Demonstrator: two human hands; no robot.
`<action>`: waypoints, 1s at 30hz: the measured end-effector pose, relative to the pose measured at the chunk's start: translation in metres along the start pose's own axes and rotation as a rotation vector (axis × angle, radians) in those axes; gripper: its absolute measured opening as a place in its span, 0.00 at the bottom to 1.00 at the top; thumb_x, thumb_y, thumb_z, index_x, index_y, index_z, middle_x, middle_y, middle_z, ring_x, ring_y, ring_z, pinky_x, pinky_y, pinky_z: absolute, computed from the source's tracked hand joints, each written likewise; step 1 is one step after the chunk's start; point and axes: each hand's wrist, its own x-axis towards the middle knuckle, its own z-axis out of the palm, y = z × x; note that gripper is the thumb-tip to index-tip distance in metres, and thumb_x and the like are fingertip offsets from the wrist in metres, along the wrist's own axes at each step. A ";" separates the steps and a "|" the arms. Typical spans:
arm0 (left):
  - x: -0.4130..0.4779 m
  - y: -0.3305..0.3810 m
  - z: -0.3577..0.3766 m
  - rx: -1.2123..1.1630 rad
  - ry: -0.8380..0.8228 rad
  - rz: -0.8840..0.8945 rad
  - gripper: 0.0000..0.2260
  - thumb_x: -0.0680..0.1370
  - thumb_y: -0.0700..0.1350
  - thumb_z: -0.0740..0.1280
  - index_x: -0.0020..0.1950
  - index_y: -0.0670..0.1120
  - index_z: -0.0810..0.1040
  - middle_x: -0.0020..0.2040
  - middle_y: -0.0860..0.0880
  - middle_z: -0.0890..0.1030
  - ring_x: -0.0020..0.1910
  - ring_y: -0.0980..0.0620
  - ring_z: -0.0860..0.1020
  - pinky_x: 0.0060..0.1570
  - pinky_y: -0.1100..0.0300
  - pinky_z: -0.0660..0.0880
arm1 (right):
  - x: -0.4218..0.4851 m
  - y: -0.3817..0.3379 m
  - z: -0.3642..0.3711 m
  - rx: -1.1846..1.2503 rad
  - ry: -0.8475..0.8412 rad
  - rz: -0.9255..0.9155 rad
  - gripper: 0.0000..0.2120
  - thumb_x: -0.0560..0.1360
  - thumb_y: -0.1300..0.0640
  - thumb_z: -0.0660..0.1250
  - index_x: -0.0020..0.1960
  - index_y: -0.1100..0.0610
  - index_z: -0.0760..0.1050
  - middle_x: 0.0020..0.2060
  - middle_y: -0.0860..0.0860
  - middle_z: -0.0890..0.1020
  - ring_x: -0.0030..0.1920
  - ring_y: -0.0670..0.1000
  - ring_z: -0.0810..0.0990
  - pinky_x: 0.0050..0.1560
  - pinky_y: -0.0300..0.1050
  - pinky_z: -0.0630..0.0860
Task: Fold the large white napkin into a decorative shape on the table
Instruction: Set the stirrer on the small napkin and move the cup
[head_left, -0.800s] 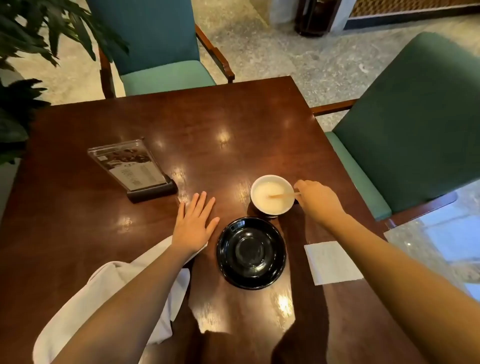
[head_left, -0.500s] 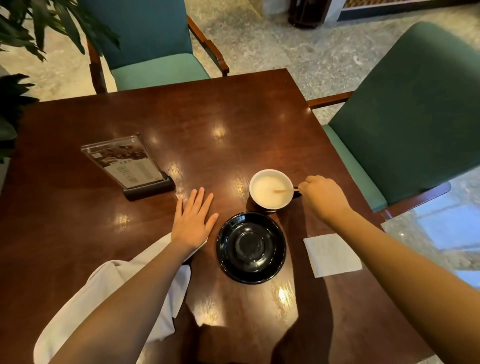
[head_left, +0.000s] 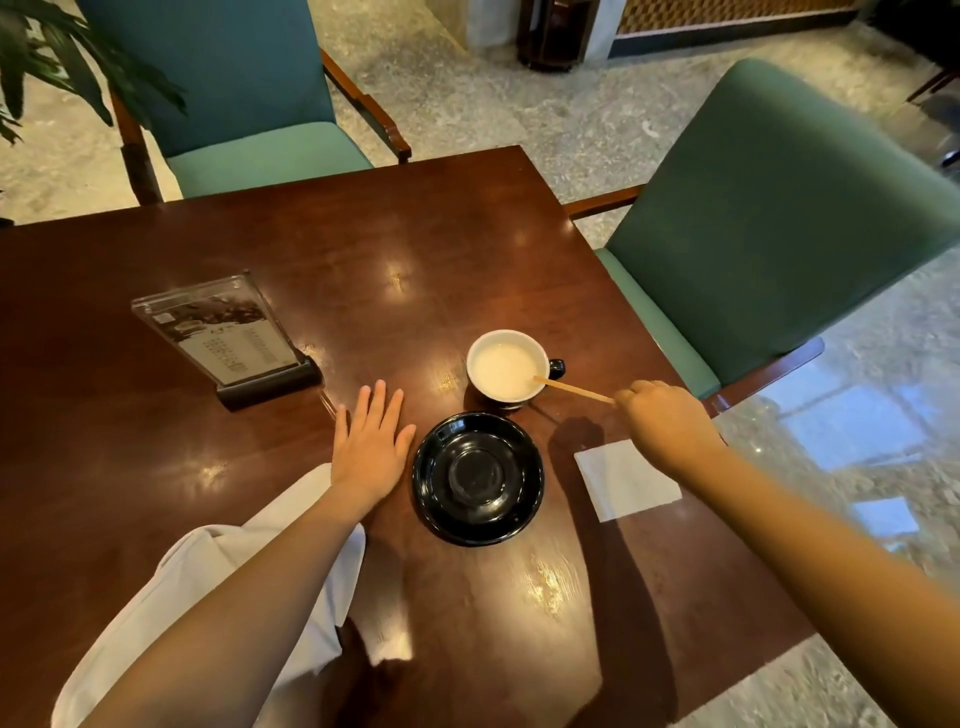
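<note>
The large white napkin (head_left: 176, 587) lies rumpled at the near left of the dark wooden table (head_left: 395, 244), partly under my left forearm. My left hand (head_left: 371, 447) rests flat on the table, fingers apart, just beyond the napkin and left of a black saucer (head_left: 478, 478). My right hand (head_left: 667, 426) is closed on a thin wooden stir stick (head_left: 574, 388), whose far tip dips into a cup of milky drink (head_left: 506, 370). A small white paper napkin (head_left: 626, 480) lies under my right wrist.
A clear menu stand on a black base (head_left: 223, 332) stands at the left. Green upholstered chairs sit at the far side (head_left: 249, 104) and the right side (head_left: 779, 208) of the table. Plant leaves (head_left: 62, 62) hang at the top left. The table's right edge runs close to my right arm.
My right hand has drawn back to the right from the cup, pulling the stir stick out at a slant. My left hand stays flat in place.
</note>
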 end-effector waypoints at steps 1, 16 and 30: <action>-0.004 0.001 0.001 -0.017 -0.004 0.006 0.25 0.81 0.57 0.47 0.76 0.51 0.50 0.78 0.48 0.50 0.76 0.49 0.45 0.73 0.46 0.43 | -0.005 0.000 0.003 0.036 -0.002 0.024 0.10 0.76 0.62 0.64 0.56 0.57 0.77 0.46 0.55 0.81 0.43 0.54 0.80 0.45 0.45 0.79; -0.023 -0.007 0.010 0.008 -0.006 0.035 0.26 0.80 0.59 0.46 0.76 0.52 0.49 0.78 0.49 0.50 0.76 0.50 0.44 0.73 0.47 0.43 | -0.130 -0.020 0.093 0.479 0.004 0.432 0.10 0.80 0.58 0.57 0.54 0.57 0.76 0.42 0.54 0.79 0.41 0.54 0.78 0.40 0.46 0.74; -0.035 -0.003 0.008 -0.009 0.024 0.025 0.24 0.81 0.55 0.50 0.76 0.48 0.53 0.77 0.45 0.53 0.76 0.47 0.48 0.74 0.46 0.47 | -0.120 -0.020 0.101 0.409 -0.014 0.283 0.16 0.80 0.50 0.56 0.62 0.57 0.72 0.50 0.53 0.80 0.48 0.52 0.78 0.47 0.43 0.74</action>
